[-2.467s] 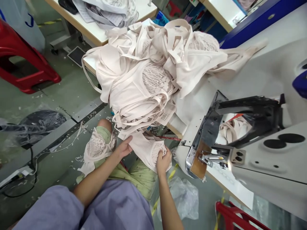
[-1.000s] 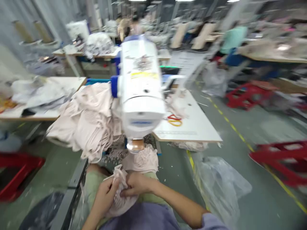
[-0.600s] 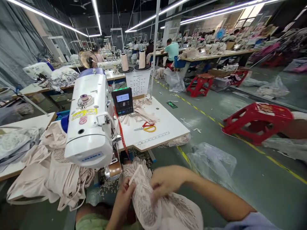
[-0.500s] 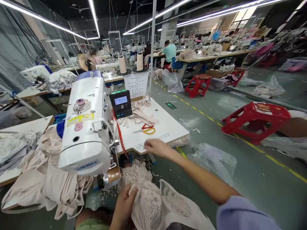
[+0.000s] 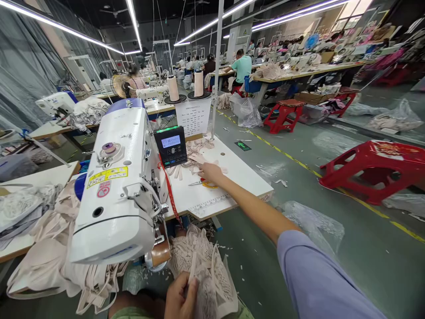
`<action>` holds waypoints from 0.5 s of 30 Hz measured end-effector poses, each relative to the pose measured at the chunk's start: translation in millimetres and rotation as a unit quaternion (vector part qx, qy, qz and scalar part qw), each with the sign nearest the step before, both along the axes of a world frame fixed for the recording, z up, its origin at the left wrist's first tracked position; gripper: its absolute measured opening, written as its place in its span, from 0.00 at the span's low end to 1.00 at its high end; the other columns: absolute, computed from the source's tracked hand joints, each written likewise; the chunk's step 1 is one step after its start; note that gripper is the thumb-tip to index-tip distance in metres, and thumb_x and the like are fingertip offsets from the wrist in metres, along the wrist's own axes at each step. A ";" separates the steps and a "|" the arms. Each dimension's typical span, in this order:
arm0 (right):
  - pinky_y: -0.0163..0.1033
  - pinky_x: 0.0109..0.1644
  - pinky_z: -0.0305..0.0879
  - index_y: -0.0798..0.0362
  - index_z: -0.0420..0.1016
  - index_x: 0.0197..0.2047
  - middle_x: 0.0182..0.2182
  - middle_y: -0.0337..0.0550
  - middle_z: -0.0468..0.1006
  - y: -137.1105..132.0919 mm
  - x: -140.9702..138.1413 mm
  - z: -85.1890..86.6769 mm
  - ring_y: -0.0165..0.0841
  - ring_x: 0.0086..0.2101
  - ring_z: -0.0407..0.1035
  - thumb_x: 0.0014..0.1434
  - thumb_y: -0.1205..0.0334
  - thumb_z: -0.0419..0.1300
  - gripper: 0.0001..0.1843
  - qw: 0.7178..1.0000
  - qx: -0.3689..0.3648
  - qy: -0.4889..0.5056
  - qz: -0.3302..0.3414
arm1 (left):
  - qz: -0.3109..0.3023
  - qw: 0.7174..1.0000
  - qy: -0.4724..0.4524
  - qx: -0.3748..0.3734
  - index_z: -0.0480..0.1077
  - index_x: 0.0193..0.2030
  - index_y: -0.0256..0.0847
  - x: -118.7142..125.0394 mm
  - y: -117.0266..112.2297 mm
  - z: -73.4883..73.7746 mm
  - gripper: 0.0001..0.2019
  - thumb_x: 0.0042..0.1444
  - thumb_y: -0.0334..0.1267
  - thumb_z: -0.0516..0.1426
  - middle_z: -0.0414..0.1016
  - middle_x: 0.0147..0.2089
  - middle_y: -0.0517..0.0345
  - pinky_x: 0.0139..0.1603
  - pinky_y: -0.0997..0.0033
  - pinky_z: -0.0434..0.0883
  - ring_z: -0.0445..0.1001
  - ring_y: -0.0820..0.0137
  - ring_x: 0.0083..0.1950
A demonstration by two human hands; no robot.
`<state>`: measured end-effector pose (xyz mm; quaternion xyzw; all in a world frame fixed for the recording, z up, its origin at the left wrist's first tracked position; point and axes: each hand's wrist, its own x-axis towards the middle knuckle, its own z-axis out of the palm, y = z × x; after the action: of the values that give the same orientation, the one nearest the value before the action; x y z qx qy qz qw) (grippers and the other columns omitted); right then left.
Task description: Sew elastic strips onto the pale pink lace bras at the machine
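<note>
At your far left, a heap of beige garments [image 5: 43, 270] spills over an edge beside the white sewing machine [image 5: 114, 190], some straps dangling. Next comes the black control panel [image 5: 171, 145], its small screen lit, standing upright on the counter [image 5: 247, 170]. Below, your left hand [image 5: 182, 297] grasps a beige lace garment [image 5: 214, 277] between thumb and fingers; the garment lies over your lap, just right of the machine's lower arm. On the counter, pale fabric strips [image 5: 196, 156] lie in a loose tangle beside the panel, with the scissors [image 5: 210, 184] nearer you, partly covered. Your right hand [image 5: 211, 173] reaches across to the near edge of these strips, above the scissors' handles; you cannot tell whether its fingers grip anything. Farther right, a crumpled clear bag [image 5: 314, 226] and a red stool [image 5: 375, 170] rest on the floor.
</note>
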<state>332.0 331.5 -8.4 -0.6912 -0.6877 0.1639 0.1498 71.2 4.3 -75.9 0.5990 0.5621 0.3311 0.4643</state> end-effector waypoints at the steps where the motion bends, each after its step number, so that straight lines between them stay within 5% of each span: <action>1: 0.54 0.59 0.64 0.56 0.74 0.48 0.52 0.48 0.74 3.1 -7.2 0.4 0.41 0.53 0.68 0.64 0.55 0.61 0.14 0.999 0.014 0.032 0.008 | -0.002 1.000 -0.005 0.003 0.70 0.32 0.41 2.5 0.1 2.2 0.24 0.63 0.60 0.49 0.69 0.28 0.56 0.36 0.69 0.64 0.66 0.66 0.32; 5: 0.52 0.63 0.56 0.59 0.74 0.37 0.48 0.52 0.74 9.2 -31.6 10.8 0.43 0.55 0.63 0.62 0.59 0.61 0.10 0.978 0.070 0.197 0.001 | 0.009 1.000 -0.002 0.017 0.70 0.37 0.43 6.6 -0.1 13.6 0.20 0.65 0.58 0.49 0.71 0.28 0.56 0.35 0.70 0.67 0.69 0.66 0.31; 8: 0.46 0.61 0.58 0.55 0.69 0.36 0.45 0.51 0.75 -4.1 -37.8 21.8 0.38 0.51 0.64 0.67 0.55 0.52 0.13 0.928 0.108 0.354 -0.024 | 0.059 0.998 -0.001 0.036 0.70 0.44 0.44 1.9 -0.7 18.9 0.17 0.65 0.55 0.51 0.77 0.35 0.52 0.39 0.68 0.71 0.75 0.62 0.36; 11: 0.40 0.49 0.68 0.50 0.64 0.42 0.38 0.41 0.73 -43.3 -40.8 25.1 0.30 0.35 0.67 0.69 0.47 0.42 0.17 0.854 0.102 0.508 -0.044 | 0.065 0.994 -0.005 0.085 0.73 0.51 0.45 -8.9 0.5 20.3 0.16 0.65 0.49 0.52 0.80 0.49 0.47 0.54 0.62 0.71 0.77 0.58 0.51; 15: 0.35 0.37 0.72 0.50 0.64 0.41 0.29 0.34 0.69 -133.8 -60.6 16.3 0.23 0.21 0.60 0.62 0.43 0.56 0.18 0.765 0.011 0.643 -0.035 | 0.015 0.993 0.023 0.113 0.79 0.47 0.47 -27.6 4.9 27.6 0.13 0.63 0.45 0.54 0.81 0.49 0.48 0.55 0.60 0.72 0.78 0.56 0.52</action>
<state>271.4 197.7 7.9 -0.4461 -0.4074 0.5567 0.5702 43.6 9.2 -48.3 0.6464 0.5404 0.3860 0.3756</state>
